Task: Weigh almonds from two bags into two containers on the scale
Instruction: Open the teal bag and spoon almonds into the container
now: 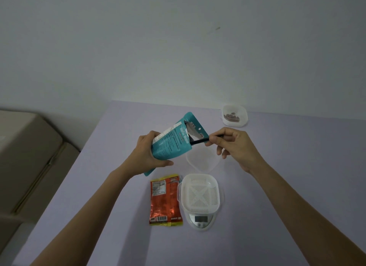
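Observation:
My left hand (147,152) grips a teal almond bag (172,143), held tilted above the table with its open mouth pointing up and to the right. My right hand (230,144) pinches a thin black utensil (200,141) whose far end is inside the bag's mouth. Below, a white slotted container (200,192) sits on the small scale (201,220). An orange almond bag (165,199) lies flat to the left of the scale. At the far right a clear container with almonds (234,115) stands on the table.
A clear lid or shallow container (204,159) lies on the lilac table (99,186) behind the scale, under my hands. A beige piece of furniture (25,156) stands beyond the table's left edge. The wall rises behind the table.

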